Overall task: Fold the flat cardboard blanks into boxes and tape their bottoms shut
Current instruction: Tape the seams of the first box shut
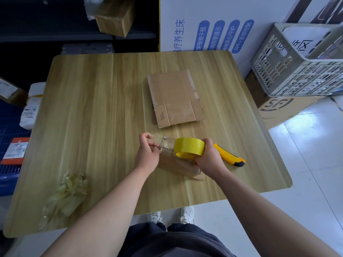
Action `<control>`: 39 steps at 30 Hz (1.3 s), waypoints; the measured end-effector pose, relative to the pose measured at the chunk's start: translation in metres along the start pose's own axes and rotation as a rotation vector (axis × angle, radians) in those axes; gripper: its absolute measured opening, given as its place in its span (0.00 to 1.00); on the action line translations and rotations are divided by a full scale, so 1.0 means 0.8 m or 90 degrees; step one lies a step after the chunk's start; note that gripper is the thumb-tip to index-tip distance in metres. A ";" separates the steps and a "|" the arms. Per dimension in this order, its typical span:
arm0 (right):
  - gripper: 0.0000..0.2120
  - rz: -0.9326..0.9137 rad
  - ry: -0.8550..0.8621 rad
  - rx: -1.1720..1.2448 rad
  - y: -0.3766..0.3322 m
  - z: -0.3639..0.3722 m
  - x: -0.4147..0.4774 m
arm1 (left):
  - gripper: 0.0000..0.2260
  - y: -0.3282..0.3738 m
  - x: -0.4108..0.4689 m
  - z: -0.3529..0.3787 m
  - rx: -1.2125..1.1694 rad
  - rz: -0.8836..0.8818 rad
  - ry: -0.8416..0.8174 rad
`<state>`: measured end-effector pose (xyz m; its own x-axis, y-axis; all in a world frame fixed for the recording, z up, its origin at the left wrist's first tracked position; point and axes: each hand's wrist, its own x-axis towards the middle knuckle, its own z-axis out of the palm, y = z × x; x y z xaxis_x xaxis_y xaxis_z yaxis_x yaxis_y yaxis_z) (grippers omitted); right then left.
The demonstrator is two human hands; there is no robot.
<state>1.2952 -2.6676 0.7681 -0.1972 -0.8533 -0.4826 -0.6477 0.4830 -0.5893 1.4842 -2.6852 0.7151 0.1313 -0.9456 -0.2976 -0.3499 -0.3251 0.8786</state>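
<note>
Head view: cluttered wooden table (pixel 92 108).

Yellow tape roll (pixel 189 147) on edge above small folded box (pixel 178 165), clear strip (pixel 165 144) pulled out leftward over box top. Box brown, near table's front centre. Flat cardboard blank (pixel 175 100) lies farther back, unfolded, creases and printed flap showing.
</note>
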 end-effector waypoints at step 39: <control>0.21 0.077 0.012 0.136 0.001 0.008 0.009 | 0.07 0.042 0.020 -0.008 0.120 0.178 0.003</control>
<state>1.2979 -2.6725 0.7600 -0.2792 -0.7892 -0.5470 -0.4479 0.6109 -0.6528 1.4803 -2.7113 0.7418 0.0097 -0.9986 -0.0529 -0.5382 -0.0498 0.8413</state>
